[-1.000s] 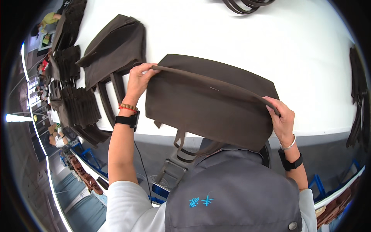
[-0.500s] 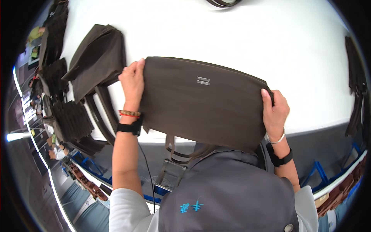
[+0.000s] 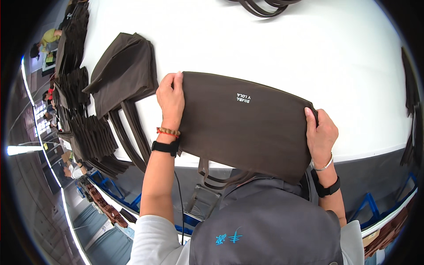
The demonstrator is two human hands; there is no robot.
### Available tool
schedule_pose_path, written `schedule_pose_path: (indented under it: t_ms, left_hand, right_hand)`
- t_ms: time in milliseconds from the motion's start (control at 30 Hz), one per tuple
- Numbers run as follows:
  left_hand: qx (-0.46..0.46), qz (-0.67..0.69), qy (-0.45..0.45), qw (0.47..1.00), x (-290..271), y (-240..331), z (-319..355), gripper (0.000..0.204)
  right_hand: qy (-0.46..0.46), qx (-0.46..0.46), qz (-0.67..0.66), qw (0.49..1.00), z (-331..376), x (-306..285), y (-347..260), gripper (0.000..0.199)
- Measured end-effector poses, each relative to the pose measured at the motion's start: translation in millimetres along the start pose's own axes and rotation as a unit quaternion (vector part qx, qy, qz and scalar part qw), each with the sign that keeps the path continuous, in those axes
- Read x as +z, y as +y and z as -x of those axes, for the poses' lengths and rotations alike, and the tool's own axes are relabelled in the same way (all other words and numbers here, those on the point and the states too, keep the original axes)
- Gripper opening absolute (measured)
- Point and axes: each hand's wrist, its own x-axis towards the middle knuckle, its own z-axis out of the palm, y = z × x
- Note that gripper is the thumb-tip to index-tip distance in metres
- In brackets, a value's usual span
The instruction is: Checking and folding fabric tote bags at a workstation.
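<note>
A dark brown tote bag (image 3: 247, 126) is stretched between my two hands over the near edge of the white table. Its straps hang toward my body, and a small pale print sits near its far edge. My left hand (image 3: 171, 99) pinches the bag's far left corner, thumb along the edge. At the right edge, my right hand (image 3: 321, 132) grips it with the thumb on top and the fingers behind, mostly hidden. Just left of my left hand lies another brown bag (image 3: 126, 73), loosely folded, with its straps (image 3: 129, 132) trailing toward the table's near edge.
Stacks of brown bags (image 3: 90, 137) line the left side of the white table (image 3: 282, 48). Dark straps (image 3: 265, 8) lie at the far edge of view, and more dark fabric (image 3: 410, 84) is at the far right. Beyond the left side, people (image 3: 51, 37) are at other tables.
Both hands and the held bag appear slightly farther right and lower in view. The surroundings have shifted similarly, and more of the far straps shows. The grip looks the same.
</note>
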Motion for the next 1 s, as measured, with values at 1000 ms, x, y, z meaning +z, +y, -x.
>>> schedule_pose_path:
  t_ms: [1000]
  left_hand:
    - [0.437,-0.211,-0.160,0.859,62,82,93,0.062]
  right_hand:
    - [0.075,0.128,-0.322,0.935,6,-23,8,0.008]
